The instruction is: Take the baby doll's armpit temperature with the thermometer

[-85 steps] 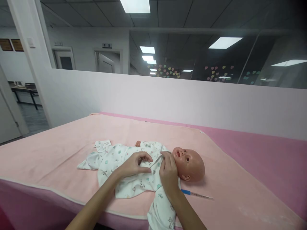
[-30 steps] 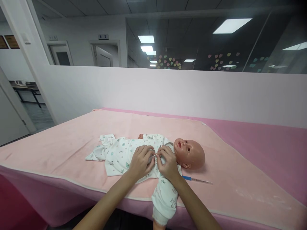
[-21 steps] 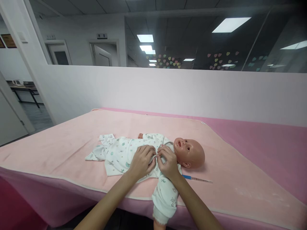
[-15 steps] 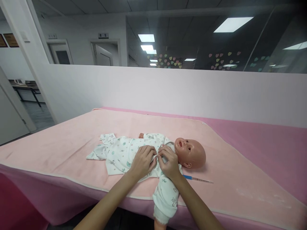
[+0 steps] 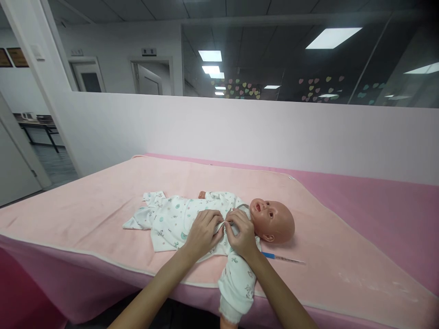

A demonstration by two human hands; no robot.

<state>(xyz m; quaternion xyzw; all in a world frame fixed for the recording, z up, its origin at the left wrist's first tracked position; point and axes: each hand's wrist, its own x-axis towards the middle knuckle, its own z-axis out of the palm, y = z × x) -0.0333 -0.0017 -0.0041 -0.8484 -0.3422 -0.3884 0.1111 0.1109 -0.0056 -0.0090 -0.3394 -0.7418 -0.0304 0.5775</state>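
A baby doll [image 5: 274, 221] lies on its back, head to the right, in a white printed romper [image 5: 168, 219]. At its chest, my left hand [image 5: 205, 229] pinches the edge of the romper's front. My right hand [image 5: 240, 230] grips the same cloth close beside it, nearer the doll's neck. The fingertips of both hands nearly meet, and whatever fastening lies between them is too small to make out. One sleeved arm of the doll hangs over the table's near edge, below my right wrist.
A thermometer [image 5: 284, 258] with a blue end lies right of my right forearm, near the doll's head. Beneath everything is a peach blanket [image 5: 343, 256] over a pink cover [image 5: 394, 201]. A white half-wall [image 5: 240, 132] with glass above stands behind.
Hardly anything differs. Both hands stay at the doll's chest holding the cloth, and the whole view has shifted very slightly.
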